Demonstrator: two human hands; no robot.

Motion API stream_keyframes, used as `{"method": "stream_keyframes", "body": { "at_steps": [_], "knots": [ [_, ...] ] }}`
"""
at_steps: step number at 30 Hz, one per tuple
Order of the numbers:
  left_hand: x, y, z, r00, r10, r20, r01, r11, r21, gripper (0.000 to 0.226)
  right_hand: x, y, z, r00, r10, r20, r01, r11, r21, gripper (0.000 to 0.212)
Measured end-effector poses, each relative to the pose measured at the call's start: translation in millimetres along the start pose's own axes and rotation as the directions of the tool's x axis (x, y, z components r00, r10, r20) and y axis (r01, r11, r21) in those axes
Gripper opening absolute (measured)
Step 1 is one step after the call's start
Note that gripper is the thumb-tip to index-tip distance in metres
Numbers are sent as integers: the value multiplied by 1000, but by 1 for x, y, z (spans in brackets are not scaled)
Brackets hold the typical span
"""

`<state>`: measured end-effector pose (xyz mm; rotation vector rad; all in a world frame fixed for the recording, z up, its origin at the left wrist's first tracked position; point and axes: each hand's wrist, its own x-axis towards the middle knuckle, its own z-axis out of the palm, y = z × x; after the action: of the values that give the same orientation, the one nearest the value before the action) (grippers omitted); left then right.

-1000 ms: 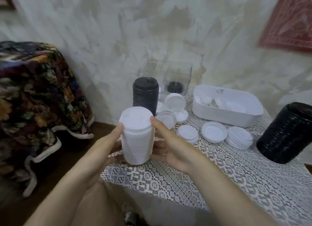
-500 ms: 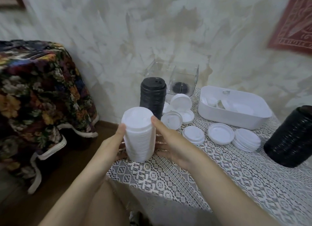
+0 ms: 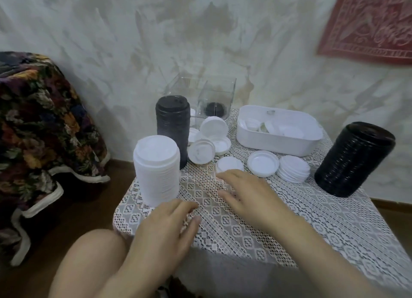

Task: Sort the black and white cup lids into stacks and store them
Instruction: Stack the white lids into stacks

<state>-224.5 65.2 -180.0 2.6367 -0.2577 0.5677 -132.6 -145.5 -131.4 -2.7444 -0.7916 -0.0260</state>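
Fingers (image 3: 230, 177) loose, left hand (image 3: 165, 230) and right hand (image 3: 249, 197) empty, white lid stack (image 3: 157, 173) upright

The head-worn camera is looking forward and down onto a lace-covered table (image 3: 323, 226).
It is sitting above and just behind the person's left hand (image 3: 165, 228) and right hand (image 3: 247, 197), which are filling the near foreground. The wide lens is taking the tabletop in close and facing the plastered wall (image 3: 133, 41) behind.

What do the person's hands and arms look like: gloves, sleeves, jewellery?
All bare. The left hand and right hand show no gloves or rings. The left forearm and right forearm are uncovered to the frame edge: no sleeve, watch or bracelet in view.
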Motion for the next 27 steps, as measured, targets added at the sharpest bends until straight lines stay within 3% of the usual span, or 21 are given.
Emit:
{"method": "stream_keyframes", "body": {
  "at_steps": [4,7,15,21,27],
  "knots": [
    [39,33,37,985,161,59,-166,981,102,56,-26,41,-5,994,99,-51,-107,979,-173,50],
    [73,52,54,964,133,231,-179,965,190,78,-40,66,-7,981,188,-47,-194,955,-223,55],
    [122,54,81,939,-99,328,-15,944,328,65,-40,94,-9,962,264,-73,-273,940,-206,56],
    [120,47,80,970,6,242,-35,993,113,43,-10,104,-14,968,218,-123,-236,958,-163,45],
    [113,34,77,982,53,180,-70,994,88,28,67,98,-22,985,95,-142,-103,993,-51,41]
  ]
}}
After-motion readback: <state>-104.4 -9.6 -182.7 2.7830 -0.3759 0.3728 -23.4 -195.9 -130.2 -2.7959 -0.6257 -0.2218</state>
